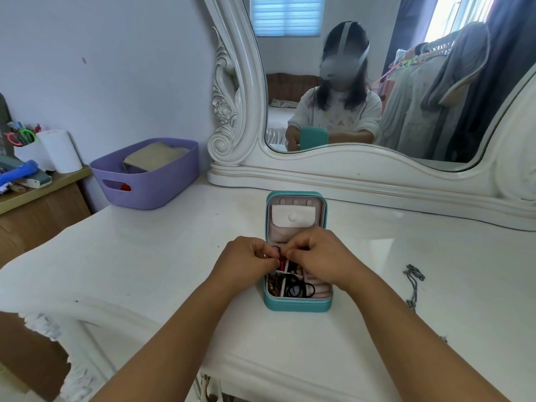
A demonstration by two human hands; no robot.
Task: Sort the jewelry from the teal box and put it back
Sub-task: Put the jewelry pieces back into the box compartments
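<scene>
While the teal box stood open near the middle of the white dressing table, a little back from its front edge, both hands worked over its far compartments. Left hand and right hand were curled narrow, fingertips nearly meeting, and pinched between them was a small red item, too small to identify with certainty; possibly a beaded piece or a band. Lid stood upright behind the hands, its pale pouch snapped shut. Tray was still well stocked: black hair ties coiled in the near middle compartment, small gold-toned pieces in the near left one, more dark and gold bits further back. One silver chain lay out on the table toward the right edge, well apart from the box. Judged from this layout, the sorting was at an early stage: only the chain sat outside, most contents remained in the box, and no sorted groups showed on the surface. Left to do, by that reading: lift out the remaining pieces, group them, return them. A purple basket sat at the back left corner, uninvolved.
</scene>
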